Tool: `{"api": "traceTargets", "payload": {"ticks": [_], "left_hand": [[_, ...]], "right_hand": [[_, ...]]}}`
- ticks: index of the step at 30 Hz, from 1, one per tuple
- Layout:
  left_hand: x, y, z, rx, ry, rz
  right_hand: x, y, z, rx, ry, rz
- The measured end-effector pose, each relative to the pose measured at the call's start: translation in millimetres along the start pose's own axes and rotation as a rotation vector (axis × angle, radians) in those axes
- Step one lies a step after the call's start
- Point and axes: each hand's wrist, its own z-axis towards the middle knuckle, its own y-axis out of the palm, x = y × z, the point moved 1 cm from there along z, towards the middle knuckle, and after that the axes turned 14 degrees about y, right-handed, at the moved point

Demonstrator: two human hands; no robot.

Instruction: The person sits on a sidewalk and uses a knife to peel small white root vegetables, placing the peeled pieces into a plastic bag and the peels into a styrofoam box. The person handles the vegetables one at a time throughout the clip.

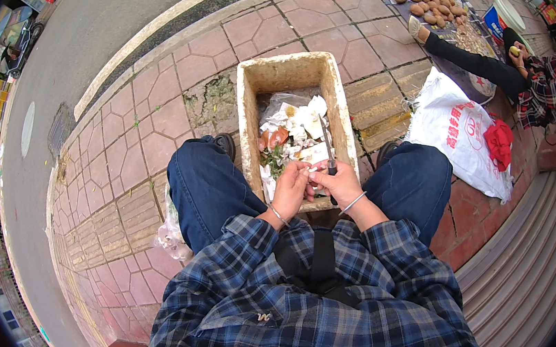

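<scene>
A knife (332, 167) with a black handle is held in my right hand (344, 186), its blade pointing away from me over the box. My left hand (291, 184) meets the right at the fingertips. A small whitish piece (313, 169), perhaps a garlic clove, is pinched between them; the fingers partly cover it. Both hands are above the near end of a worn foam box (244, 112). Inside the box lie crumpled white paper (311, 117), reddish-brown peel-like scraps (277, 136) and green leafy scraps (273, 160).
My knees flank the box. At left, a clear plastic bag (173, 244) holds pale bulbs. A white woven sack (445, 126) with a red cloth (498, 143) lies right. Beyond, a seated person (549, 84) holds a yellowish-green item near potato-like tubers (431, 5) and a white bucket (505, 17).
</scene>
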Motion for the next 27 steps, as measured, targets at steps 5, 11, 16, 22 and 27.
{"api": "traceTargets", "payload": {"ticks": [5, 11, 16, 22, 27], "left_hand": [[6.2, 1.8, -0.3, 0.047, -0.067, -0.212], [2.7, -4.0, 2.6, 0.084, -0.11, -0.348], [-0.1, -8.7, 3.7, 0.136, -0.086, -0.261], [-3.3, -14.2, 10.6, 0.147, 0.235, 0.303], [-0.9, -5.2, 3.8, -0.089, -0.108, -0.19]], "right_hand": [[-4.6, 1.5, -3.3, -0.01, 0.017, 0.013], [-8.3, -0.6, -5.1, -0.134, 0.122, 0.221], [-7.9, -1.0, -6.7, -0.204, 0.192, 0.371], [-3.8, -3.1, -2.9, -0.092, 0.115, 0.248], [-1.4, -1.8, -2.0, 0.002, 0.088, 0.063]]}}
